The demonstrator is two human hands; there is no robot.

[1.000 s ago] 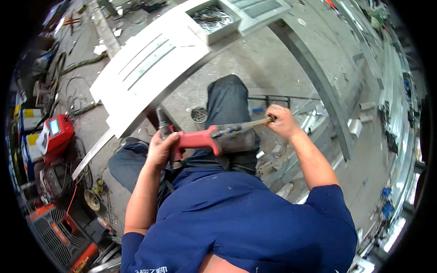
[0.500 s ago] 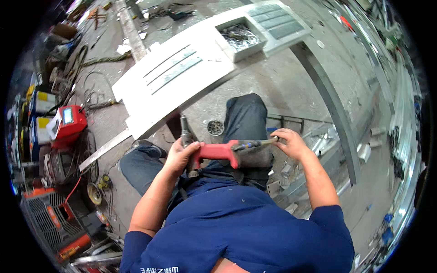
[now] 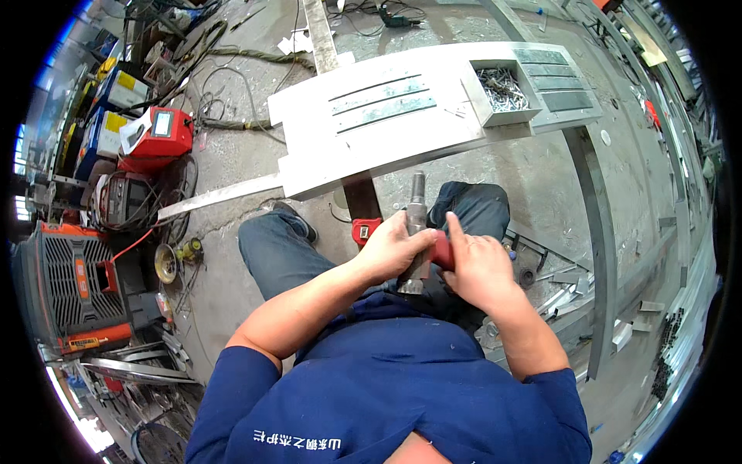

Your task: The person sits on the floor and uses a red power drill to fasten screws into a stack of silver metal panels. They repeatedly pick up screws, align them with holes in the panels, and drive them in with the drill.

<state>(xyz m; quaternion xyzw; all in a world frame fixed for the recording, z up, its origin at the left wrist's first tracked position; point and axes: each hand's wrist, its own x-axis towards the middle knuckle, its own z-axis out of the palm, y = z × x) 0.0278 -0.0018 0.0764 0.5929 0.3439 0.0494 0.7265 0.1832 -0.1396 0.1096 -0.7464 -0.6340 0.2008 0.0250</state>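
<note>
Over my lap I hold a rivet gun with a grey metal barrel (image 3: 417,203) and a red handle (image 3: 442,251). The barrel points away from me. My left hand (image 3: 393,246) is closed around the metal body, thumb across it. My right hand (image 3: 483,267) is closed at the red handle, its index finger stretched forward beside the barrel; it hides most of the handle. Beyond the gun, a white slotted board (image 3: 379,143) carries an open box (image 3: 501,117) of small metal pieces that look like rivets.
A small red thing (image 3: 365,230) lies past my left hand. To the left stand a red device with a screen (image 3: 158,135) and an orange-black machine (image 3: 81,282). A long grey bar (image 3: 595,247) runs along the right. A green drill (image 3: 398,19) lies far off.
My right hand has gone from the fitting at the handle's end to the red handle. The gun has swung and the view has turned, shifting the board rightward.
</note>
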